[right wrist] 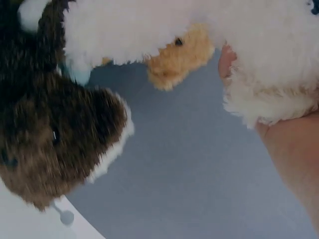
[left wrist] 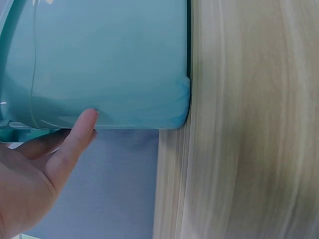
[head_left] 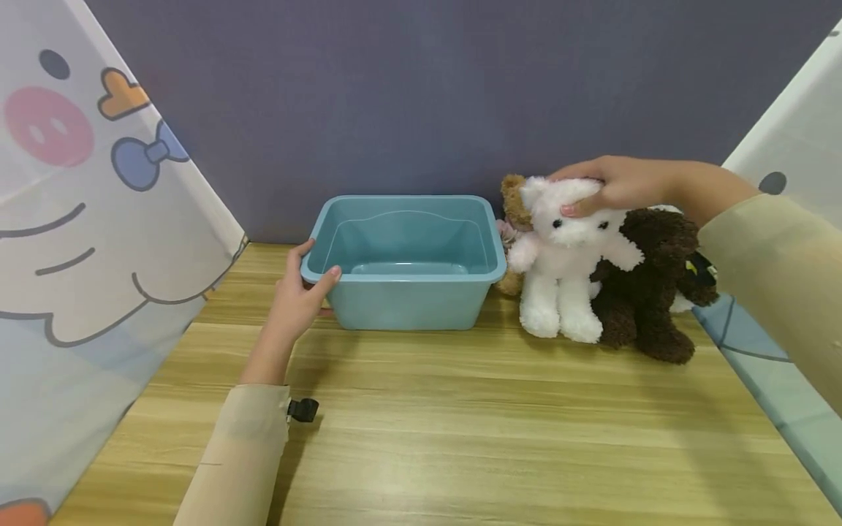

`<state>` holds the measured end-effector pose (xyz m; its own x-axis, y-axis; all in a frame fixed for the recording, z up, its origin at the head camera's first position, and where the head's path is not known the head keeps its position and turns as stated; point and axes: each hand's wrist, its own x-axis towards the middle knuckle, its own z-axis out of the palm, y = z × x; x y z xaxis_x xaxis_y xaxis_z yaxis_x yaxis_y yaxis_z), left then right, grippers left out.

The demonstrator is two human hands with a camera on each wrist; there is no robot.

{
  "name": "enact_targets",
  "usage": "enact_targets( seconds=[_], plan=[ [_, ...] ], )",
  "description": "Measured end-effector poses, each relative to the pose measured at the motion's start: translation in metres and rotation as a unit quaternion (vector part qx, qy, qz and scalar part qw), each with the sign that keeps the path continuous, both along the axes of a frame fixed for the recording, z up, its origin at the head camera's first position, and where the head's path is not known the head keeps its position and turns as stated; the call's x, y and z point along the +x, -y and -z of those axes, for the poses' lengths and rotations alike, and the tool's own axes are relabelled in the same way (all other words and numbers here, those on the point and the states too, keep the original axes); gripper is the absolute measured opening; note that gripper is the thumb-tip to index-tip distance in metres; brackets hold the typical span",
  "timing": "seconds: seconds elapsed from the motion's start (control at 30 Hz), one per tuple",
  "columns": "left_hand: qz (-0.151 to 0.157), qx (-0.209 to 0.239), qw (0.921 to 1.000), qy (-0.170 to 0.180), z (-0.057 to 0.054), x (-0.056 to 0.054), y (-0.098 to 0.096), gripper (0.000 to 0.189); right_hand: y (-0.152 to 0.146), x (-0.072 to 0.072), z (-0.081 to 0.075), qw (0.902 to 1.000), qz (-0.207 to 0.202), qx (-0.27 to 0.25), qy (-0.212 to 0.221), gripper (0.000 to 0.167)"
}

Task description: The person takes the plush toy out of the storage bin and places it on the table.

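A light blue plastic bin (head_left: 401, 303) stands upright on the table, and nothing shows inside it. My left hand (head_left: 292, 299) holds its left front corner, thumb over the rim and fingers along the left side; the left wrist view shows this hand (left wrist: 40, 184) against the bin wall (left wrist: 114, 59). To the right of the bin, my right hand (head_left: 628, 183) grips a white plush toy (head_left: 562, 256) by the top of its head. The toy faces me with its legs hanging down at table height; whether its feet touch the table I cannot tell.
Behind the white toy sits a tan plush toy (head_left: 514, 197), mostly hidden, close to the bin's right side. A dark brown plush toy (head_left: 658, 299) is at right, with other partly covered toys behind it. A grey panel (head_left: 395, 95) rises behind the wooden table (head_left: 460, 424).
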<state>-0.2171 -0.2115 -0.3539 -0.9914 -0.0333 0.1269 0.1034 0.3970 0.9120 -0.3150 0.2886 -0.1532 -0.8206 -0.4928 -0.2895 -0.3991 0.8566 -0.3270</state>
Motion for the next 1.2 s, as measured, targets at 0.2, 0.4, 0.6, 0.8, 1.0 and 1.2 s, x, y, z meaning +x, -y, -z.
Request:
enact_targets(
  seconds=[0.2,0.4,0.6,0.8,1.0,1.2],
  plan=[
    [-0.002,0.005,1.0000,0.002,0.000,0.000,0.000,0.090,0.009,-0.006,0.023,0.9996,-0.001,-0.021,0.019,0.082],
    [-0.001,0.003,1.0000,0.005,0.001,0.001,0.001,0.089,0.005,-0.011,0.051,0.9985,0.012,-0.043,0.031,0.084],
    [-0.002,0.003,1.0000,0.004,0.003,0.003,0.003,0.089,-0.001,-0.013,0.060,0.9999,0.005,-0.010,0.009,0.080],
    [-0.008,-0.002,1.0000,-0.002,0.002,0.004,0.008,0.089,0.008,-0.017,0.064,0.9996,-0.019,0.003,-0.020,0.076],
    [-0.010,-0.002,0.9999,-0.004,0.002,0.005,0.007,0.088,0.024,-0.017,0.080,0.9987,-0.026,-0.035,-0.027,0.070],
    [-0.012,0.003,0.9999,-0.001,0.002,0.007,0.005,0.088,0.019,-0.018,0.106,0.9947,-0.021,-0.093,-0.038,0.066]
  ],
)
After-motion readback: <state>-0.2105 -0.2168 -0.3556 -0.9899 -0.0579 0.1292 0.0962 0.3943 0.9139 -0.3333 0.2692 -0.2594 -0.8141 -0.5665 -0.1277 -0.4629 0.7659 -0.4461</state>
